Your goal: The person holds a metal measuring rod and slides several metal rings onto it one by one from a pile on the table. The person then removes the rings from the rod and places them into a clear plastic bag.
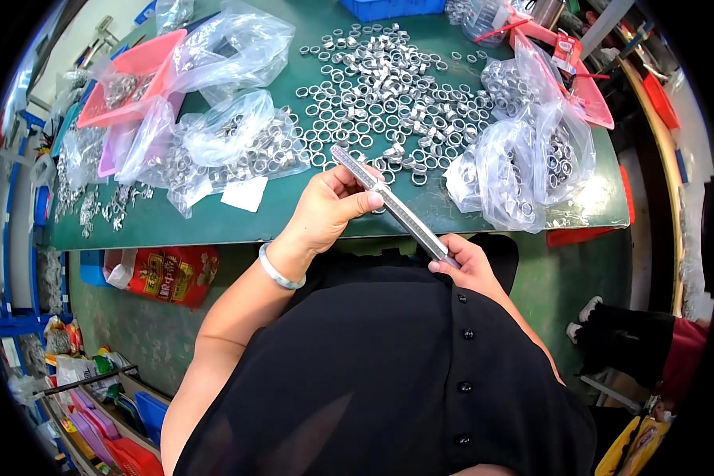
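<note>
A grey metal ring mandrel (412,222) with markings along its length slants between my two hands, just over the table's near edge. My right hand (470,266) is closed round its lower end. Higher up, my left hand (331,205) pinches a silver-coloured ring (381,189) that sits around the mandrel, thumb on the near side. The fingertips behind the mandrel are partly hidden. Beyond my hands, a wide heap of loose metal rings (397,95) spreads over the green table (293,226).
Clear bags of rings lie at the left (250,147) and right (508,170). A pink tray (166,59) stands far left, a pink basket (591,99) far right, and a blue bin (393,8) at the back. A red bag (174,274) is under the table. Another person's legs (631,341) show at right.
</note>
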Available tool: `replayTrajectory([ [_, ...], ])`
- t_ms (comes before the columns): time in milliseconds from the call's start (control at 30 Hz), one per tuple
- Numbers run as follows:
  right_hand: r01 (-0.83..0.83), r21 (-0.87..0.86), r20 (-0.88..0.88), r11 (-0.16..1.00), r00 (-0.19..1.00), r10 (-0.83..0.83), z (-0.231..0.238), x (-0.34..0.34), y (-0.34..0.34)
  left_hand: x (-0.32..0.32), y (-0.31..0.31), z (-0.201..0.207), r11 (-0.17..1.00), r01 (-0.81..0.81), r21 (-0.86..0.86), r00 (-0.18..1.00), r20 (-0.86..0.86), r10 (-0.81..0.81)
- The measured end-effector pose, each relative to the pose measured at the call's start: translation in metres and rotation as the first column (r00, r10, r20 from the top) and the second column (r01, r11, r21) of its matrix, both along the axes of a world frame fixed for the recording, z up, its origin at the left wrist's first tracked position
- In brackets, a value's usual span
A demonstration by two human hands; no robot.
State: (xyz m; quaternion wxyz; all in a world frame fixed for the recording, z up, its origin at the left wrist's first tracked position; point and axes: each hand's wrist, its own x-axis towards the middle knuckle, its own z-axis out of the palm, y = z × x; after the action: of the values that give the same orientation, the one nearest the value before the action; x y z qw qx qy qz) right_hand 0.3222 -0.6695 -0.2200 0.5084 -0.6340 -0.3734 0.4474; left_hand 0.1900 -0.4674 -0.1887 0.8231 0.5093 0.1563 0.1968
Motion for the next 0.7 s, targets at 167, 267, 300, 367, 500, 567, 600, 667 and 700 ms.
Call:
replayTrajectory([
  [167,-0.024,-0.014,-0.056,1.000,0.998,0.023,0.0019,-0.0007,0.0009,-0.0018,0.0010,-0.0011,1.000,0.002,-0.016,1.000,-0.003,-0.002],
  [267,-0.030,-0.028,-0.078,0.999,0.997,0.028,0.0025,-0.0013,0.0014,-0.0032,0.0017,-0.0008,1.000,-0.001,-0.030,1.000,-0.010,0.000],
  [300,-0.031,-0.036,-0.085,0.999,0.996,0.028,0.0025,-0.0016,0.0015,-0.0039,0.0017,-0.0003,1.000,-0.002,-0.031,1.000,-0.013,0.002],
  [367,-0.029,-0.050,-0.093,0.998,0.995,0.025,0.0058,-0.0027,0.0022,-0.0048,0.0037,-0.0025,0.999,-0.002,-0.032,1.000,-0.024,0.001],
  [500,-0.018,-0.061,-0.133,0.998,0.991,0.010,0.0091,-0.0047,0.0024,-0.0048,0.0018,-0.0010,1.000,-0.019,-0.006,1.000,-0.015,0.019],
  [567,-0.018,-0.058,-0.138,0.998,0.990,0.010,0.0074,-0.0047,0.0020,-0.0050,0.0020,-0.0014,0.999,-0.018,-0.032,1.000,-0.026,0.017],
  [600,-0.018,-0.057,-0.140,0.998,0.990,0.010,0.0065,-0.0046,0.0019,-0.0051,0.0021,-0.0017,0.999,-0.017,-0.045,0.999,-0.031,0.016],
  [667,-0.020,-0.054,-0.146,0.998,0.989,0.012,0.0057,-0.0042,0.0013,-0.0046,0.0017,-0.0021,0.999,-0.017,-0.046,0.999,-0.028,0.016],
  [700,-0.021,-0.053,-0.150,0.998,0.989,0.012,0.0054,-0.0041,0.0010,-0.0044,0.0014,-0.0024,0.999,-0.017,-0.047,1.000,-0.026,0.016],
])
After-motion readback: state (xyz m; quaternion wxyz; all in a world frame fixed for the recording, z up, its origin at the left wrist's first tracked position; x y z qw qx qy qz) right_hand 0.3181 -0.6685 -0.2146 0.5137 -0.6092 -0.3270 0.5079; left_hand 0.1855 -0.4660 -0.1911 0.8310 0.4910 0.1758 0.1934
